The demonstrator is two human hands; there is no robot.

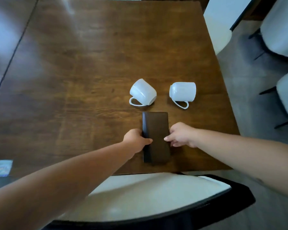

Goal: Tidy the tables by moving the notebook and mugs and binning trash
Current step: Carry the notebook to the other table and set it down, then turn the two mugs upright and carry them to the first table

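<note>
A dark brown notebook [157, 130] lies closed on the wooden table [90, 72] near its front edge. My left hand [136, 138] grips its left spine edge, thumb on the cover. My right hand [179, 136] holds its right edge, fingers curled on the side. Just beyond the notebook two white mugs lie tipped on their sides: the left mug [142, 92] and the right mug [183, 92], each with its handle toward me.
A cream chair with a dark frame [148, 196] stands between me and the table. More light chairs [281, 30] stand on the right over grey floor. A blue-and-white wrapper [0, 168] lies at the table's left front. A second table [5, 30] adjoins on the left.
</note>
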